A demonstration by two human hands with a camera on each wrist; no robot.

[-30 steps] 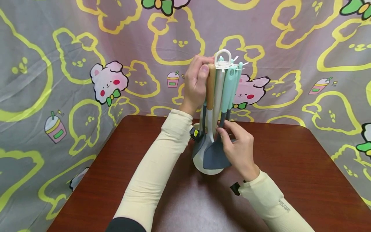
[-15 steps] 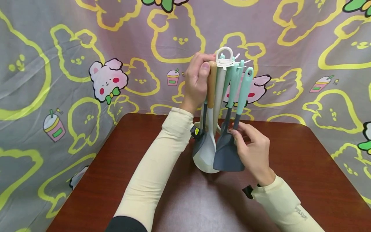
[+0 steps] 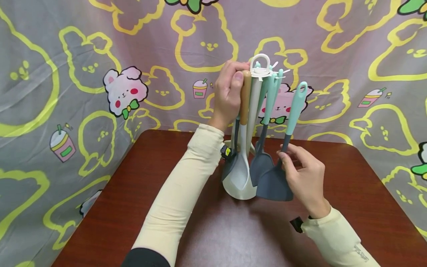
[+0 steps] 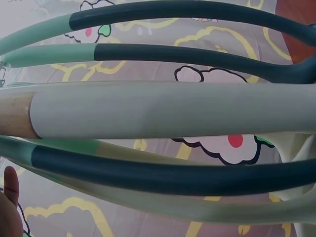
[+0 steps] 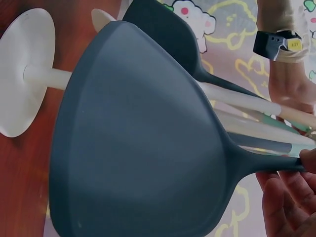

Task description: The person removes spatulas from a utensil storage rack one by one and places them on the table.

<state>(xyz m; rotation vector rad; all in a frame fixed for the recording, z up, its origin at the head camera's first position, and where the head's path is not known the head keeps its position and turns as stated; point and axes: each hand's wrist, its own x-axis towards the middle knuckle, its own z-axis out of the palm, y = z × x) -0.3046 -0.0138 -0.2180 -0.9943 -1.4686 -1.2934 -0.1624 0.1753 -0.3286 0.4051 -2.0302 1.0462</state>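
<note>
My right hand (image 3: 305, 176) pinches the dark grey neck of a spatula (image 3: 275, 184) with a mint-green handle. The spatula hangs handle up, off to the right of a white utensil stand (image 3: 256, 92); its broad blade fills much of the right wrist view. My left hand (image 3: 228, 87) grips the stand's top, with the thumb beside the wooden handle (image 3: 245, 98) of a white spoon (image 3: 240, 174). Its other fingers are partly hidden behind the top. A second green-handled utensil (image 3: 261, 165) with a dark head hangs on the stand, its head partly behind the spatula blade.
The stand's round white base (image 5: 27, 74) rests on a dark reddish-brown table (image 3: 160, 178). More utensils, with dark or pale shafts, hang around the pole. A patterned cloth (image 3: 160, 37) rises behind the table and along both sides.
My right hand has drawn the spatula from the stand's front out to the right, its handle top now away from the hooks. The left hand has stayed at the stand's top.
</note>
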